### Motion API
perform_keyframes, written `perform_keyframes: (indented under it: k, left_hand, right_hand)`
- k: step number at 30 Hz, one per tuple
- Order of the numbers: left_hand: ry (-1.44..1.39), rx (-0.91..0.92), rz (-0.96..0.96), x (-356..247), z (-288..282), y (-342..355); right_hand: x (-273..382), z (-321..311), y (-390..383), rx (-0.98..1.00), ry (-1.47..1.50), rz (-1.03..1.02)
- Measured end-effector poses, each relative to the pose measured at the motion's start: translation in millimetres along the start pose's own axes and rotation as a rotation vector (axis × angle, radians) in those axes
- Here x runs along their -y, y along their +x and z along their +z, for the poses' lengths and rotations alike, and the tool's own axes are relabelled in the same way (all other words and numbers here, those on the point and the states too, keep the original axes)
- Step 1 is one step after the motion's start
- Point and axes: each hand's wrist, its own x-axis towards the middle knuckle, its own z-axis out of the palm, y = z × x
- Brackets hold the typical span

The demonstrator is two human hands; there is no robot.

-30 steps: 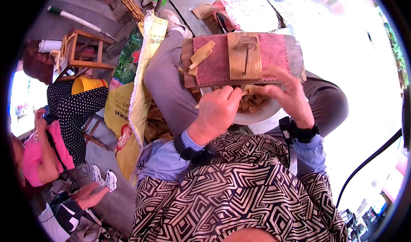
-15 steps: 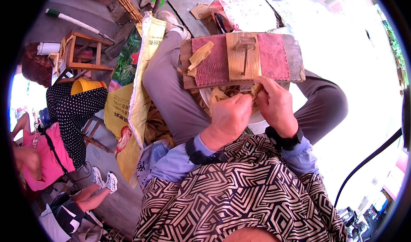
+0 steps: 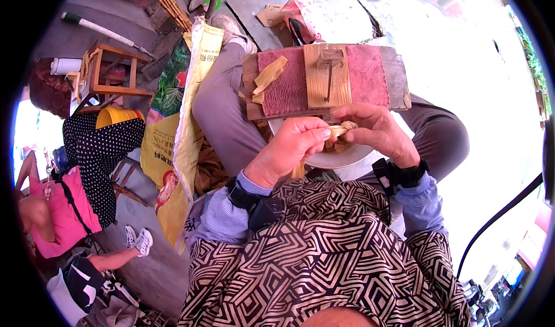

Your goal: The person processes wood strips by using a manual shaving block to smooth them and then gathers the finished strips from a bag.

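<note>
My left hand [image 3: 292, 150] and my right hand [image 3: 378, 131] meet over my lap and both pinch a small pale tan strip bundle [image 3: 341, 130], like dried leaf or husk. Just under them sits a white bowl [image 3: 341, 158] with more of the tan material, partly hidden by my fingers. Beyond the bowl a wooden board [image 3: 399, 78] rests across my knees; it carries dark red cloth [image 3: 286, 81], a lighter wooden block with a metal piece [image 3: 328, 75], and loose tan strips [image 3: 267, 78] at its left end.
A yellow and green printed sack [image 3: 179, 124] hangs beside my left leg. At the left are a small wooden stool [image 3: 110, 72], a yellow bucket [image 3: 115, 116], and other people sitting on the ground, one in black dotted clothing [image 3: 101, 153], one in pink [image 3: 60, 211].
Both hands have risen from the bowl and come together toward me, now pinching the tan bundle between them. A person at the left has shifted slightly.
</note>
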Motion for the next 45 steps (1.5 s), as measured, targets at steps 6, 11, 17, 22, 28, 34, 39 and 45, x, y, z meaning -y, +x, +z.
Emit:
perform_keyframes:
  k: [6,11,17,22,28,34,39,45]
  left_hand:
    - [0.117,0.037,-0.022,0.4,-9.3,2.6]
    - [0.365,-0.08,0.118,-0.5,-27.7,31.0]
    - [0.337,-0.189,0.138,-21.8,-43.6,52.9]
    - [0.47,-0.267,0.209,-10.7,-51.7,73.0]
    - [0.917,-0.511,0.44,6.9,-66.5,71.5]
    - [0.376,-0.191,0.083,2.4,-28.8,42.6]
    - [-0.134,-0.035,-0.056,-3.3,7.3,32.8]
    - [0.52,-0.073,0.138,-30.0,-11.1,20.1]
  right_hand:
    - [-2.9,-9.5,-3.5,-0.134,-0.006,-0.017]
    - [-6.9,-15.2,18.8,-0.263,-0.199,-0.112]
    - [-5.6,-17.3,42.1,-0.455,-0.442,-0.278]
    - [-21.5,-23.9,61.0,-0.519,-0.632,-0.409]
    - [-25.4,-23.0,49.4,-0.614,-0.828,-0.418]
    - [-18.6,6.5,31.7,-0.453,-1.105,-0.763]
    - [-13.2,26.3,41.1,-0.569,-1.03,-0.719]
    - [-16.6,8.3,31.7,-0.478,-1.077,-0.413]
